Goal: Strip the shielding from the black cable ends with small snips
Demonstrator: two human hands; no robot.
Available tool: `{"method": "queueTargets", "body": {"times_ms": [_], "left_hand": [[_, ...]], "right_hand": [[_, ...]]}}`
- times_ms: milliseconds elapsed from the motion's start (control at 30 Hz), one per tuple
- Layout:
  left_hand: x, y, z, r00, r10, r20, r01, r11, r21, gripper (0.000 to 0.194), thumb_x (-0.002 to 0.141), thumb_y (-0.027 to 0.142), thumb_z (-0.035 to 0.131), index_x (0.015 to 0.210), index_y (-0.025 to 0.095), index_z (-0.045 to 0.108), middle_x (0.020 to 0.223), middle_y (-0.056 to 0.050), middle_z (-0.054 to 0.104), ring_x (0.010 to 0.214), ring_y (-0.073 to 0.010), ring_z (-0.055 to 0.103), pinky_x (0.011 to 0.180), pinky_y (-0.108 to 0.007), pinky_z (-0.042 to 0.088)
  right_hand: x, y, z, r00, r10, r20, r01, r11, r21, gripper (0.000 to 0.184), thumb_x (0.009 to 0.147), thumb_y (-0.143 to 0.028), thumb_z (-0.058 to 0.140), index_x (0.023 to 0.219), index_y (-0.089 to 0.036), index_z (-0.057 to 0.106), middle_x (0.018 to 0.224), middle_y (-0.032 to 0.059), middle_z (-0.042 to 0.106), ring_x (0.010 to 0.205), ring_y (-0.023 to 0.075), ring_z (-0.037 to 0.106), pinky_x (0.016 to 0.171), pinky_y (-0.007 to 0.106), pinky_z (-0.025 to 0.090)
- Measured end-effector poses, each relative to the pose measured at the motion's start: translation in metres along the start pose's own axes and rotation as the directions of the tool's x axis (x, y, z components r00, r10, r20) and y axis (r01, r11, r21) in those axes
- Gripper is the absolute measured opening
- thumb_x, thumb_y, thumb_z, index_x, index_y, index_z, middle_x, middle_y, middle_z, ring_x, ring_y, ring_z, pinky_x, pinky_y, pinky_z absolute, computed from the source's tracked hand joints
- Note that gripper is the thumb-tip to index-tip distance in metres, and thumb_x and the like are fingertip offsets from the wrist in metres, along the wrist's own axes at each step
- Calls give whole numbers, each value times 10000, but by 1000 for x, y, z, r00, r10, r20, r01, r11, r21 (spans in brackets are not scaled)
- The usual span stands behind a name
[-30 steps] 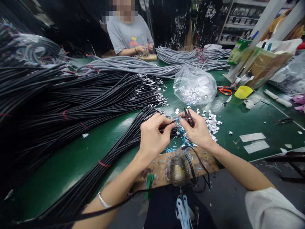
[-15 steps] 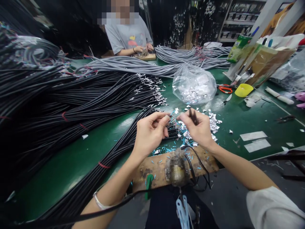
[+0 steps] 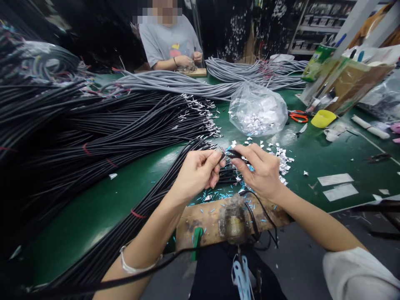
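My left hand (image 3: 200, 171) pinches a black cable (image 3: 223, 156) close to its end, where thin bare wires stick out. My right hand (image 3: 258, 166) is closed on a small black tweezer-like tool (image 3: 233, 153), its narrow tip pointing left at the wire ends. Whether the tip grips a wire is too small to tell. Below and left of my hands runs a bundle of black cables (image 3: 146, 200) tied with a red band. Snipped blue sleeve bits (image 3: 218, 195) and foil scraps (image 3: 283, 160) lie under and beside my hands.
A wooden board (image 3: 200, 216) with a rough, crusted lump of a fixture (image 3: 235, 221) sits at the table's near edge. Beyond are a clear bag of scraps (image 3: 258, 110), orange-handled scissors (image 3: 298, 116), a yellow ring (image 3: 323, 118) and grey cables (image 3: 175, 81). A co-worker (image 3: 170, 41) sits opposite.
The black tool has swung out from behind my right fingers and now points at the cable end. My right hand has turned, bringing the tool tip against or near the wires.
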State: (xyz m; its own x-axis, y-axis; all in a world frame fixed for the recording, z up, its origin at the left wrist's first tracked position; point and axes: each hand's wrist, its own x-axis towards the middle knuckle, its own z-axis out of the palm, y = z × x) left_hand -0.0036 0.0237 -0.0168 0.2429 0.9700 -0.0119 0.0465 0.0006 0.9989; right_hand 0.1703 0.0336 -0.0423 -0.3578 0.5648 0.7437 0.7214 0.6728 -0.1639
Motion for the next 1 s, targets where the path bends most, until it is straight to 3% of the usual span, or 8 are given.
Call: {"method": "queueTargets", "body": {"times_ms": [233, 467, 633, 700, 800, 867, 933, 1000], "left_hand": [[1, 0, -2, 996, -67, 65, 72, 995, -71, 432, 748, 552, 600, 587, 164, 500, 371, 54, 413, 265, -27, 311, 270, -157, 153], [-3, 4, 2, 998, -38, 43, 39, 998, -38, 399, 762, 522, 594, 598, 167, 514, 375, 50, 423, 282, -34, 342, 285, -163, 175], [-3, 1, 5, 998, -61, 15, 62, 996, -69, 424, 761, 542, 580, 587, 165, 495, 367, 57, 397, 286, -32, 325, 294, -167, 179], [0, -2, 3, 997, -79, -7, 78, 989, -126, 433, 741, 552, 599, 592, 164, 479, 383, 68, 380, 288, -25, 313, 292, -162, 166], [6, -5, 0, 992, -82, -92, 58, 969, -241, 420, 708, 536, 644, 631, 161, 472, 450, 83, 374, 301, -7, 312, 291, -145, 151], [7, -4, 0, 993, -60, -101, 35, 971, -237, 398, 737, 517, 622, 640, 158, 479, 466, 79, 382, 306, -9, 330, 293, -142, 165], [5, -2, 2, 995, -25, -99, 10, 988, -157, 374, 782, 495, 578, 643, 158, 496, 434, 72, 391, 301, -22, 347, 295, -148, 194], [2, -1, 4, 995, 13, -99, -19, 998, -64, 356, 804, 475, 558, 647, 158, 516, 402, 62, 418, 299, -35, 363, 304, -155, 237]], "right_hand": [[-1, -2, 0, 1000, 9, 10, -9, 999, 36, 223, 901, -322, 502, 1005, -212, 667, 700, 11, 632, 609, 112, 536, 535, 257, 330], [2, 7, 6, 999, 38, -29, -23, 920, 390, 165, 866, -254, 552, 941, -196, 687, 775, 26, 696, 623, 106, 576, 573, 245, 430], [3, 7, 5, 998, 43, -39, -24, 919, 393, 163, 849, -252, 559, 925, -213, 697, 786, 36, 711, 626, 119, 594, 575, 268, 453], [2, 1, 2, 999, -38, -29, 47, 889, 456, 155, 846, -269, 561, 904, -223, 698, 740, 25, 702, 598, 113, 588, 560, 262, 456], [2, -10, -3, 985, -174, 3, 130, 743, 656, 155, 854, -309, 552, 883, -238, 687, 678, -3, 677, 568, 93, 580, 546, 238, 457], [4, -12, -4, 999, 15, 34, -34, 741, 670, 157, 867, -302, 540, 889, -236, 680, 736, 2, 681, 639, 97, 597, 598, 246, 464], [6, -9, -2, 965, 261, 35, -223, 738, 636, 159, 838, -341, 585, 899, -227, 677, 759, 3, 658, 622, 95, 565, 563, 245, 435], [8, -5, 0, 945, 321, 68, -297, 749, 592, 206, 775, -368, 660, 912, -216, 685, 701, -14, 604, 567, 88, 498, 520, 242, 391]]}}
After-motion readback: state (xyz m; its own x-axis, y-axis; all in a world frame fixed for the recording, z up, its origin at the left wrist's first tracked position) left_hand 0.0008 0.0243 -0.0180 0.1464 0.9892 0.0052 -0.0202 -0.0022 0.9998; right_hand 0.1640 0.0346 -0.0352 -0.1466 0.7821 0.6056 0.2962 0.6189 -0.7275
